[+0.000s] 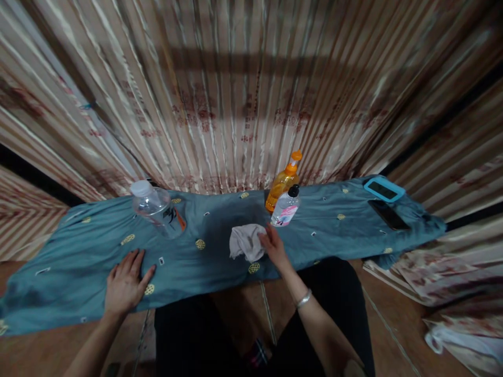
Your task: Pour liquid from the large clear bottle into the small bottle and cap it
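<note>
My left hand (124, 281) lies flat on the teal patterned cloth (212, 272) at the left, fingers spread and holding nothing. In front of it stands a large clear plastic bottle (157, 208) with a white cap. My right hand (272, 245), a silver bangle on its wrist, pinches the right edge of a crumpled pale grey rag (247, 242) that rests on the cloth. Just beyond that hand is a small clear bottle (286, 207) with a black cap and pink label. Behind it, partly covered, an orange pump bottle (281, 187) stands upright.
A blue-framed device (384, 188) and a dark phone (388, 214) lie at the right end of the covered table. Striped curtains (236, 104) hang close along the back and sides. My knees (334, 293) are under the near edge, above a tiled floor.
</note>
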Demonstrator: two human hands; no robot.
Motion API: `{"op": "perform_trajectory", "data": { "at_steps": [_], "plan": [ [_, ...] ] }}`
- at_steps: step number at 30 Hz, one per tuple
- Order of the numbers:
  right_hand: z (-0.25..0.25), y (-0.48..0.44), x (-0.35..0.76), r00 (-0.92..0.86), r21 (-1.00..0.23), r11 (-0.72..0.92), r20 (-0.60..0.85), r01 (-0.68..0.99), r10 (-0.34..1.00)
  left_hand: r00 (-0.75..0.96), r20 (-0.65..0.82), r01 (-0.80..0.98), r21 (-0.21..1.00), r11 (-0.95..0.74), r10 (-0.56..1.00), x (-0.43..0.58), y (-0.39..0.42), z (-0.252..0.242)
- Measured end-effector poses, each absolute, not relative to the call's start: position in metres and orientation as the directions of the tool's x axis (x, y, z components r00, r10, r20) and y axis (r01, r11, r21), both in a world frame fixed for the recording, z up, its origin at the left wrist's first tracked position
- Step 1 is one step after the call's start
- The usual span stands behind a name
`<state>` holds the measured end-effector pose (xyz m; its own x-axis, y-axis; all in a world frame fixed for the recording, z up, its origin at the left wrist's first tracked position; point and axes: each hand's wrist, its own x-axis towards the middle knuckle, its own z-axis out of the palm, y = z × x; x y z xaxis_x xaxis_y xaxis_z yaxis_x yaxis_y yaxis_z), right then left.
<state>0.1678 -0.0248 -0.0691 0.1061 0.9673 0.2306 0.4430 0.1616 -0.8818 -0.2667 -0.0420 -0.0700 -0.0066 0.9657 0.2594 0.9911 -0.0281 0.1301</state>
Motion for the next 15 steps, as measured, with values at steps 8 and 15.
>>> {"op": "perform_trajectory", "data": {
  "at_steps": [8,15],
  "plan": [
    [-0.07,-0.045,0.142,-0.171,-0.654,0.343,0.314,0.675,0.934,-0.025,0.244,0.996,0.089,0.004,0.969,-0.268,-0.041,-0.071],
    [-0.062,-0.063,0.191,-0.13,-0.531,0.303,0.338,0.792,0.932,0.018,0.246,0.999,0.022,-0.024,0.969,-0.271,-0.038,-0.074]
  ]
}}
